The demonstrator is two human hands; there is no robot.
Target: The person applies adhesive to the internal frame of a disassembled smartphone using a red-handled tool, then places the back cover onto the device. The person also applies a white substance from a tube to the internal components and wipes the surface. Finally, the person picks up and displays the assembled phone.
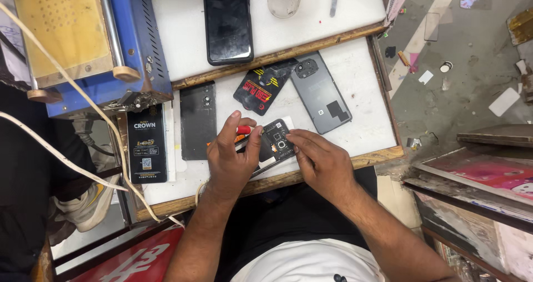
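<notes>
Down at the centre of the frame, both hands pin an opened phone (276, 141) against the white work board (355, 101), likely so it cannot slide. The left hand (232, 157) pinches its left edge between thumb and forefinger beside a red-handled tool (243, 130); the right hand (315, 159) presses fingertips on its right edge, and I cannot tell whether it grips anything. Around it lie spare parts within reach: one grey back cover (320, 92) at upper right, one dark cover (197, 120) at left, one black-and-red battery (261, 87), one black battery (147, 143). One black phone (227, 21) rests at top centre, beside one blue machine (89, 38).
</notes>
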